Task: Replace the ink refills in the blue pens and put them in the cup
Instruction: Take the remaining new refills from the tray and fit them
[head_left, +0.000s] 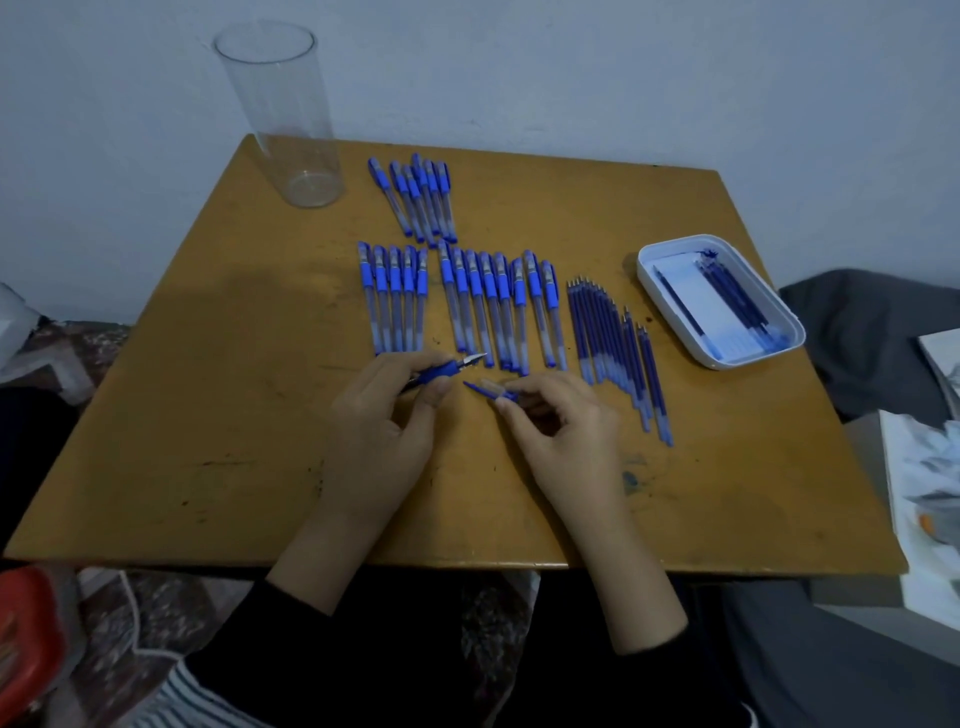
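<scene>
Blue pen (441, 371), uncapped, sits in the left grip (384, 415), fingers curled round its rubbery barrel. Its long axis runs left to right and its metal tip points right and slightly far, over the near middle of the worn wooden desk (208, 415). The right grip (561, 421) pinches a small blue cap (491, 391). A clear cylindrical cup (291, 114) stands far left. A white rounded tray (643, 267) on the right holds dark refills (727, 291).
</scene>
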